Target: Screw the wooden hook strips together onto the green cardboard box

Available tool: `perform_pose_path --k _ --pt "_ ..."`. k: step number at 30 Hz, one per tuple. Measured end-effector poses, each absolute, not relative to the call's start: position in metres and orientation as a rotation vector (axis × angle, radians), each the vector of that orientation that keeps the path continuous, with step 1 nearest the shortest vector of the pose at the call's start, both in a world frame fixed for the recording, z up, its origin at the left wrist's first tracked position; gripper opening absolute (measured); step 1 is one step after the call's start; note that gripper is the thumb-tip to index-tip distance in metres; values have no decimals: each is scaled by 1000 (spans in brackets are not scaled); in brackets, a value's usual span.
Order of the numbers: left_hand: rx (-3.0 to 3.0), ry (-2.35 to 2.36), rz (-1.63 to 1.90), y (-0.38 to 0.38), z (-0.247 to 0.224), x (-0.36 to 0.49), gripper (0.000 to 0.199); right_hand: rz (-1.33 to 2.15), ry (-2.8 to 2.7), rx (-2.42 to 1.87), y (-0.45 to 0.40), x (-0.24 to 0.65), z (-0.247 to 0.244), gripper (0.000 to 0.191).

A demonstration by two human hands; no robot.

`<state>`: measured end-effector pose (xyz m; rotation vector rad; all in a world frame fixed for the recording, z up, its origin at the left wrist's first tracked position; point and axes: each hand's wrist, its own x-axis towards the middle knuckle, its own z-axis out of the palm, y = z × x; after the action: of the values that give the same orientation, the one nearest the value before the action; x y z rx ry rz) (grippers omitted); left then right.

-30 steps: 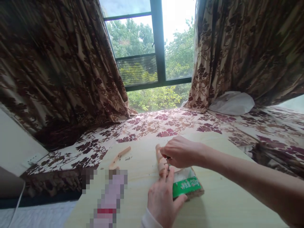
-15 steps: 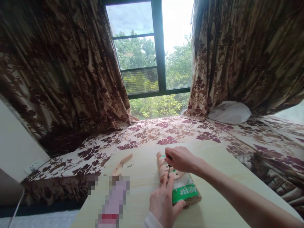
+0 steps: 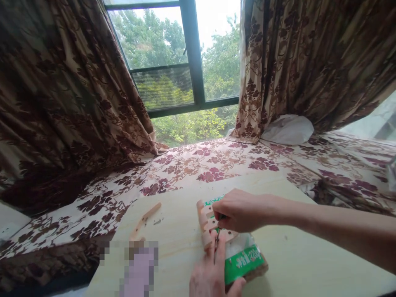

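My right hand (image 3: 238, 210) is closed around the handle of a thin-shafted screwdriver (image 3: 218, 236), held upright and pointing down at a pale wooden part (image 3: 204, 225) with holes in it. My left hand (image 3: 210, 268) reaches in from below with its fingers stretched out. Two of its fingertips lie on either side of the shaft's lower end, and its thumb rests apart by the pack's near side. Under the wooden part lies a green and white plastic-wrapped pack (image 3: 244, 264). Fingers hide the screwdriver's tip and most of its handle.
A second, curved wooden piece (image 3: 145, 220) lies to the left on the pale tabletop (image 3: 176, 231), beside some small dark bits (image 3: 157, 221). A pixelated area covers the lower left. Behind the table are a flowered cover (image 3: 198, 161), a white bag (image 3: 289, 129), curtains and a window.
The view has tilted downward, so the window sits higher and farther left. Both hands stay at the wooden part, and the right wrist and forearm have swung to a flatter angle.
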<state>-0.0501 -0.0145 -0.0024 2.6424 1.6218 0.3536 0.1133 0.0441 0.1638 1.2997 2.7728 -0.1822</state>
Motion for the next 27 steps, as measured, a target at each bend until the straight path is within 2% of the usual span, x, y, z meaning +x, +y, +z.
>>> perform_pose_path --k 4,10,13,17,21,24,27 --pt "2749 1556 483 -15 -8 -56 87 -230 2789 1215 52 115 171 17" --pt "2848 1475 456 -12 -6 -64 88 225 2920 675 51 108 172 15" --pt "2884 1451 460 -12 -4 -65 85 127 2934 731 51 103 168 12" --pt "2845 1415 490 -11 -3 -65 94 -80 2750 988 56 97 171 12" --pt "2845 1430 484 -10 -2 -64 97 -62 2684 995 56 96 179 9" --pt "2835 1449 470 -11 -2 -63 89 127 2784 841 51 97 179 12" --pt "2785 1444 486 -11 0 -63 71 318 2901 675 46 97 173 21"
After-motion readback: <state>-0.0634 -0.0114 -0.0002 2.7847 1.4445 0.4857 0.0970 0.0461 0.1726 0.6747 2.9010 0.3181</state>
